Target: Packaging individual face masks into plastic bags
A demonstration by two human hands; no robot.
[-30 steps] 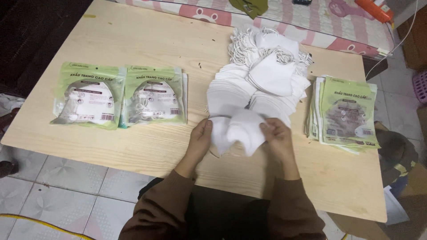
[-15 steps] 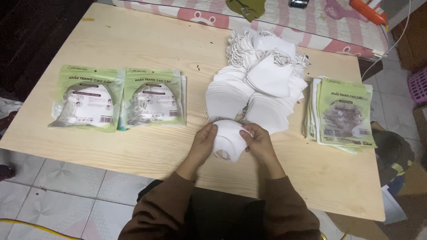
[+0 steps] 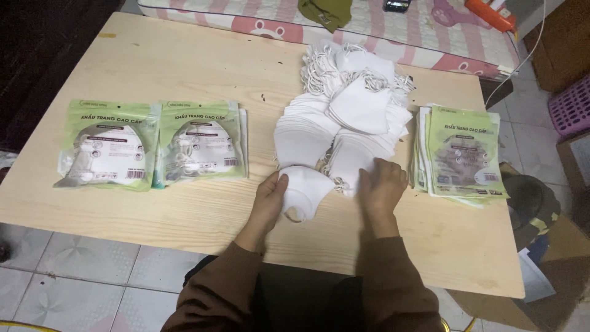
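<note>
Since the earlier frames the hands have split: both were closed together on one small white mask near the desk's front edge; now only the left hand [image 3: 268, 198] has it, & the right hand [image 3: 381, 187] has gone right & up to the mask pile.

Left hand: fingers curled round the left edge of a folded white mask [image 3: 302, 190], thumb on top, so loosely closed on it. Mask lies flat on the desk [image 3: 184, 67], just in front of the pile, ear loop showing at its lower edge.

Right hand: palm down, fingers spread & pressed on the near-right part of the pile of white masks [image 3: 344, 117]. Open, flat; can't tell if it's pinching anything underneath.

Pile sits centre-right on the desk, fanned stacks toward the person, loose masks w/ tangled ear loops at the far end.

Right of the pile, just beside the right hand: a stack of flat green-and-clear pouches [image 3: 461, 154], squared up, near the desk's right edge. Left side of desk, well apart from the hands: two filled pouches, far-left pouch [image 3: 107, 144] & second pouch [image 3: 200, 140], side by side, edges overlapping a bit, white masks visible thru their clear windows.

Beyond the desk: bed w/ pink striped sheet [image 3: 393, 31]. Brown sleeves at bottom of the view. Tile floor [image 3: 74, 270] below the desk on the left.
</note>
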